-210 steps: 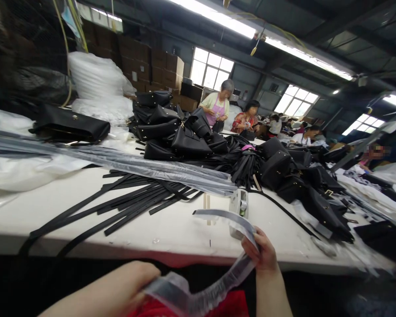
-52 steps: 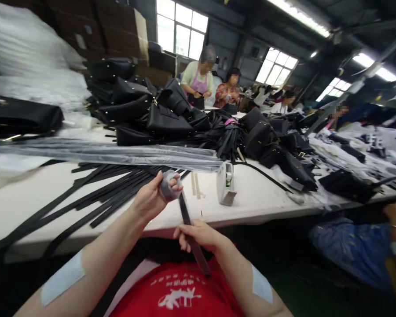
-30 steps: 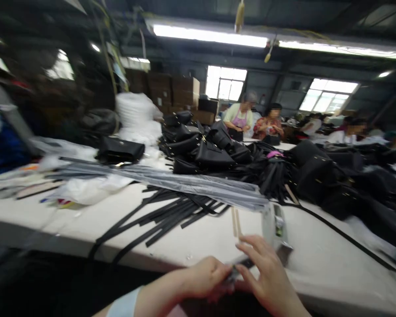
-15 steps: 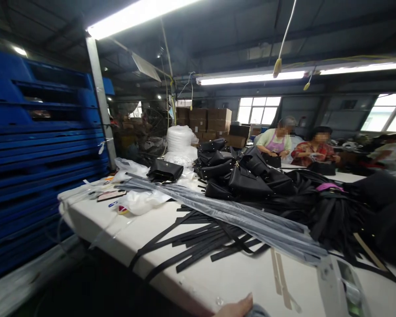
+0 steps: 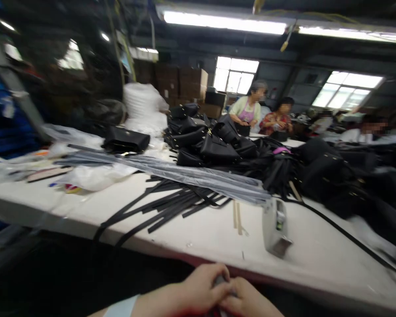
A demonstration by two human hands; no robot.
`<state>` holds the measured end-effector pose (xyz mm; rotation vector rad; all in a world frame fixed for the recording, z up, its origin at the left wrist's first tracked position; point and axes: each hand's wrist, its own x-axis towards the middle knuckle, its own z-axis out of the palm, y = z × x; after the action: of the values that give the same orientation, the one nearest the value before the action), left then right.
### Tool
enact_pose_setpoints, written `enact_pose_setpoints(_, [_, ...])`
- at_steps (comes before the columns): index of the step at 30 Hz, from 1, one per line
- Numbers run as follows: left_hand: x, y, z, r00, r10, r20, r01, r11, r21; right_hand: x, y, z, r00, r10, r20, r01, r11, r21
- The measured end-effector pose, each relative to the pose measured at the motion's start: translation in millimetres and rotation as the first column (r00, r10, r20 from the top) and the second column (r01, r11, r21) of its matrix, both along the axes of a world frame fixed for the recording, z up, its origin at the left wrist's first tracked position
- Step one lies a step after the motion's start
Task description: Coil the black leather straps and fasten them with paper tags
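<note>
Low in the view, just off the table's near edge, my two hands meet. My left hand (image 5: 201,286) is closed, its thumb and fingers curled round a small dark grey thing (image 5: 220,281) whose kind I cannot make out. Pressed against it from the right, my right hand (image 5: 244,297) is closed around the same thing, its fingertips partly hidden. On the white table (image 5: 198,233) ahead lie loose black straps (image 5: 174,200). A long bundle of plastic-wrapped grey strips (image 5: 198,176) crosses behind them. The tape dispenser (image 5: 276,226) stands to the right of my hands, beside two beige strips (image 5: 237,218).
Black handbags (image 5: 218,147) are heaped at the back, one apart at left (image 5: 127,140). More black bags (image 5: 346,176) cover the right side. Clear plastic (image 5: 99,176) lies at left. Two co-workers (image 5: 247,110) work across the table. A metal post (image 5: 15,83) rises at left.
My view has swung right and down, so the blue stack mostly leaves the left side. Before, only one hand's fingers showed at the bottom; now both hands are in view, together.
</note>
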<state>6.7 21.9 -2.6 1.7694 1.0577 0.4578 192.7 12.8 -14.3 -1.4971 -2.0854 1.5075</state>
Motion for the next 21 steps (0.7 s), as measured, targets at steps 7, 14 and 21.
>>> enact_pose_setpoints(7, [2, 4, 6.6, 0.992, -0.126, 0.02, 0.126, 0.992, -0.018, 15, 10, 26.6, 0.994, 0.102, -0.045, -0.107, 0.986, -0.128])
enact_pose_setpoints(14, [-14, 2, 4.7, 0.981, -0.195, 0.004, 0.195, 0.975, -0.108, 29, 45, 28.9, 0.972, -0.192, 0.136, 0.163, 0.966, 0.199])
enact_pose_setpoints(21, [-20, -4, 9.3, 0.994, -0.107, 0.022, 0.109, 0.989, -0.096, 15, 110, 13.8, 0.75, -0.538, 0.385, 0.306, 0.798, 0.519])
